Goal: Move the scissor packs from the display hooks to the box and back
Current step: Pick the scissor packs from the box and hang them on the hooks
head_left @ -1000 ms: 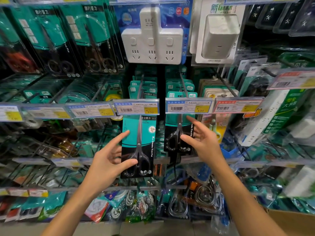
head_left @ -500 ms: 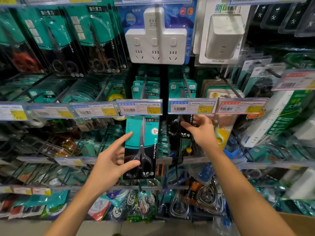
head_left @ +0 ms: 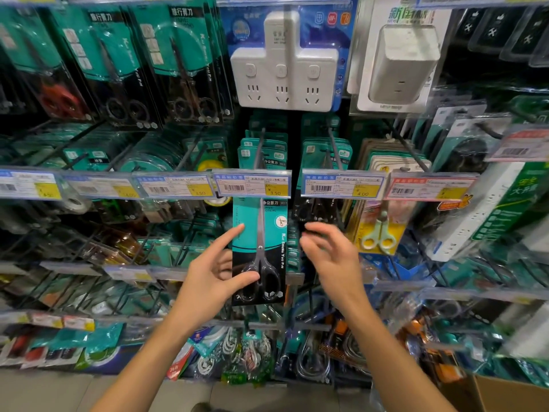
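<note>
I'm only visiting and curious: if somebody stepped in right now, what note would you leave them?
Left hand: grips the lower edge of the teal scissor pack, thumb in front; the pack hangs under the 3.50 price tag.
Right hand: fingers loosely curled, holding nothing, beside that pack.
Box: a corner shows at lower right; contents unseen.
Done: cannot tell.
Left: lift the pack off, carry it to the box, later rehang.

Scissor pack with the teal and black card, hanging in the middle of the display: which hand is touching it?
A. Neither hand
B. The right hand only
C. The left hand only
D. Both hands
C: the left hand has its thumb on the front of the scissor pack by the handles, while the right hand hovers beside it, apart from the card.
</note>
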A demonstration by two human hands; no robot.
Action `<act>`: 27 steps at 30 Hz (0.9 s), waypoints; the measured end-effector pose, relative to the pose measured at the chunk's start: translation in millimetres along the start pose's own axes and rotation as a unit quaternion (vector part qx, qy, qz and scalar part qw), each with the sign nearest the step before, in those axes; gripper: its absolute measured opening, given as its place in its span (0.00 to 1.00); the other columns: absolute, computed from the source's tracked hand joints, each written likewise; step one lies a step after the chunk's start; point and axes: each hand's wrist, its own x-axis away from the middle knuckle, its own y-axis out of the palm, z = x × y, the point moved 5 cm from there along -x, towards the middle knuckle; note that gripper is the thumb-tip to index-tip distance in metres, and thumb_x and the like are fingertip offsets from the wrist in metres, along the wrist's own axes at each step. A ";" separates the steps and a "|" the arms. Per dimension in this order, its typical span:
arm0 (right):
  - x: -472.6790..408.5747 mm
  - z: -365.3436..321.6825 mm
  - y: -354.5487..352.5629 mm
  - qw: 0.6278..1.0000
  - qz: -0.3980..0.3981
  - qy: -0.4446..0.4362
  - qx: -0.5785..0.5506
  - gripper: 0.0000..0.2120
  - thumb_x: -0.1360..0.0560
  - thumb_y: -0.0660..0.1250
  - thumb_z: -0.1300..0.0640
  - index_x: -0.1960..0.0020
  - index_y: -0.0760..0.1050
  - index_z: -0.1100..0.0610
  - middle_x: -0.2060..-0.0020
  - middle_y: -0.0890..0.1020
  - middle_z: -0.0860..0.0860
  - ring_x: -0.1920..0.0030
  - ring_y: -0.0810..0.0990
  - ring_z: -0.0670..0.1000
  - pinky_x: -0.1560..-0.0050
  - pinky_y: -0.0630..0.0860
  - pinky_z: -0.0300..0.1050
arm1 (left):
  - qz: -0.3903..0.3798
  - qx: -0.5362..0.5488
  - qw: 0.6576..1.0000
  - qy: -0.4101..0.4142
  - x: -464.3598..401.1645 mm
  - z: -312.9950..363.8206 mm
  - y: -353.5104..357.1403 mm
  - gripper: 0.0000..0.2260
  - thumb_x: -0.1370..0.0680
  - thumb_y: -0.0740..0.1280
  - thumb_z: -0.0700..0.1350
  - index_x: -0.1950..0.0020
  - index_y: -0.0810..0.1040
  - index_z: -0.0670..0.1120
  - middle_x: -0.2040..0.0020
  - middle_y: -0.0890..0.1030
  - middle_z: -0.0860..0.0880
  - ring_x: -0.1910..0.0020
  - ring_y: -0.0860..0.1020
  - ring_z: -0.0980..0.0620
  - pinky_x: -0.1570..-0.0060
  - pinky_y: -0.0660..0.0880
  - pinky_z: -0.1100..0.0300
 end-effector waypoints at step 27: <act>-2.5 -18.0 40.6 0.991 -0.115 -0.040 -0.060 0.24 0.30 0.75 0.65 0.37 0.77 0.51 0.53 0.83 0.57 0.56 0.83 0.48 0.53 0.79 0.39 | -0.024 0.008 0.999 0.026 -29.0 -1.4 -13.8 0.34 0.29 0.76 0.48 0.29 0.65 0.68 0.54 0.75 0.36 0.59 0.70 0.44 0.62 0.71 0.40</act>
